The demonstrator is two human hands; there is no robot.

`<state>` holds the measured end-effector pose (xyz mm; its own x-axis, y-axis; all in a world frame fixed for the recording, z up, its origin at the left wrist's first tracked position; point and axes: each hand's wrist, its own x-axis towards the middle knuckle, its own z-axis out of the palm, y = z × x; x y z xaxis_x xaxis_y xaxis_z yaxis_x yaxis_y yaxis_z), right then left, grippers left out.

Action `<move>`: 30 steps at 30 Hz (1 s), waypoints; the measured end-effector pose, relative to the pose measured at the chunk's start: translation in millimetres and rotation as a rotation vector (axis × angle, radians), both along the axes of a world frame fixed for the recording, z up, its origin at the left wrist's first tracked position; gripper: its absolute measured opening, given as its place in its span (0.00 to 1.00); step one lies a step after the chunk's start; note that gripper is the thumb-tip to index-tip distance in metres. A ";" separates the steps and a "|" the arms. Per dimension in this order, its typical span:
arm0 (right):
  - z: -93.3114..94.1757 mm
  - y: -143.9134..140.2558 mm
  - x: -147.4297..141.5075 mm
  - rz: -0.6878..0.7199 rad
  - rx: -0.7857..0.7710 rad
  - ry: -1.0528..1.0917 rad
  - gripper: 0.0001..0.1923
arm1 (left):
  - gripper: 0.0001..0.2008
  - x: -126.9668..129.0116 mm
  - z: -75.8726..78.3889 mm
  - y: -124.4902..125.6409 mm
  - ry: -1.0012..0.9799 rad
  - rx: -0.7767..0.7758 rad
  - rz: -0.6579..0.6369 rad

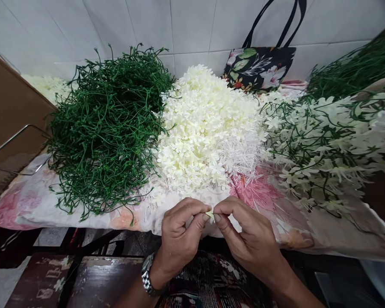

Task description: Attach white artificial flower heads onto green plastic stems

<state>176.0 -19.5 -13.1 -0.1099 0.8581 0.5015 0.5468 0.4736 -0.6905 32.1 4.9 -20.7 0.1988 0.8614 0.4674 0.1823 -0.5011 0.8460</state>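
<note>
My left hand point(181, 235) and my right hand point(248, 237) meet at the front edge of the table, fingertips pinched together on one small cream artificial flower point(211, 214). A metal watch point(146, 276) sits on my left wrist. Just behind the hands lies a big heap of loose cream flower heads point(205, 128). To its left is a tangled pile of green plastic stems point(107, 128). To the right lie stems with white flowers fitted on them point(327, 145).
A floral cloth point(28, 201) covers the table. A dark flowered tote bag point(259, 68) leans on the tiled wall behind. A brown cardboard box point(9, 107) and a wire rack point(13, 149) stand at the left. More green stems point(356, 68) are at the back right.
</note>
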 end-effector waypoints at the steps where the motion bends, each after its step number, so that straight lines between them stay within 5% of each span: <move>1: -0.7 0.3 0.9 0.000 -0.019 0.017 0.06 | 0.06 0.2 -0.5 0.1 -0.007 -0.011 0.000; 9: -5.7 1.1 -0.4 -0.038 0.001 0.018 0.05 | 0.08 4.2 -0.9 1.7 0.071 0.099 0.000; 21: -14.7 -0.6 3.0 -0.027 -0.055 0.071 0.09 | 0.08 -0.2 5.7 2.8 -0.058 -0.267 -0.076; 30: -12.3 3.0 3.7 0.070 0.055 0.003 0.13 | 0.10 4.1 9.2 -3.4 0.097 -0.169 -0.014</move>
<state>179.8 -16.5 -25.4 -0.1670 0.8195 0.5482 0.5086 0.5479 -0.6641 36.2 1.5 -11.5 0.2481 0.9230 0.2940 0.2615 -0.3560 0.8971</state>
